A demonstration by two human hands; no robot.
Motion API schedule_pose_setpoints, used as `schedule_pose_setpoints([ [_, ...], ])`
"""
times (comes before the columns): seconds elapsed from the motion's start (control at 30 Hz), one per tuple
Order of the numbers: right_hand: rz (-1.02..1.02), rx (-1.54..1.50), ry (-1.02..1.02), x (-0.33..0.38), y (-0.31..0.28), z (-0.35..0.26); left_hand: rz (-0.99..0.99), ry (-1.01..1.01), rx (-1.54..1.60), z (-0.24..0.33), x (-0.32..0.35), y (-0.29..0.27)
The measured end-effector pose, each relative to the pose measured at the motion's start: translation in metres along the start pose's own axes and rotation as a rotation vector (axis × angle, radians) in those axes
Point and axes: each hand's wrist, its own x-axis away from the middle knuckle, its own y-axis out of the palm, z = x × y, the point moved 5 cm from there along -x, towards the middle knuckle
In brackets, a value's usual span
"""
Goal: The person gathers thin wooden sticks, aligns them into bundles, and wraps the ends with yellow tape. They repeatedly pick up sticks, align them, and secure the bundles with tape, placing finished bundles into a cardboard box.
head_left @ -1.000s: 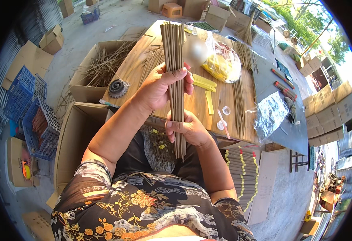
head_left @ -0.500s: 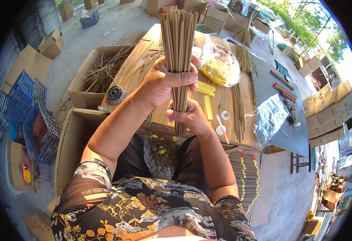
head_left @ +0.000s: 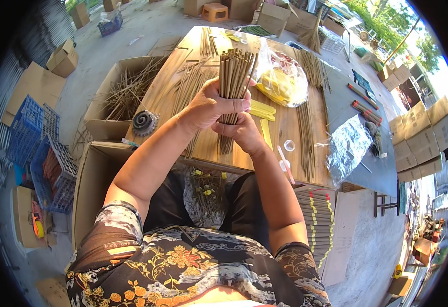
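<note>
Upright over the wooden table [head_left: 280, 171] stands a bundle of thin brown sticks [head_left: 236, 69], gripped by both hands. My left hand [head_left: 211, 106] wraps round its middle, thumb across the front. Just below it, my right hand [head_left: 244, 134] closes round the lower part, and the two hands touch. One stick leans out from the bundle's right side. Loose sticks [head_left: 191, 89] lie on the tabletop left of the hands. Beside the bundle on the right are yellow strips [head_left: 261, 109] and a clear plastic bag [head_left: 283, 84] with yellow contents.
An open carton of sticks [head_left: 132, 92] stands left of the table, near a dark coiled roll [head_left: 145, 123]. Crumpled clear plastic [head_left: 348, 148] lies on the grey side table [head_left: 375, 171]. Banded stick bundles [head_left: 316, 220] sit below at right. Blue crates [head_left: 55, 174] stand far left.
The bundle has come down and looks shorter, its upper end now lower in view. My left hand has moved slightly down and my right slightly up, closing the gap between them.
</note>
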Motion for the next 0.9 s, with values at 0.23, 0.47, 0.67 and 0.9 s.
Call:
schedule_pose_setpoints([
  [0.23, -0.025, 0.026, -0.075, -0.005, 0.001, 0.008, 0.062, 0.081, 0.062, 0.001, 0.0, -0.002],
  [0.47, 0.04, 0.028, -0.067, -0.007, -0.001, 0.01, 0.649, 0.988, -1.145, 0.074, 0.038, 0.005],
  [0.67, 0.027, 0.029, -0.123, -0.009, 0.008, 0.01, 0.517, 0.937, -1.586, 0.076, 0.035, 0.025],
  [0.9, 0.033, 0.027, -0.107, -0.008, 0.008, 0.008, 0.523, 0.768, -1.253, 0.087, 0.034, 0.029],
])
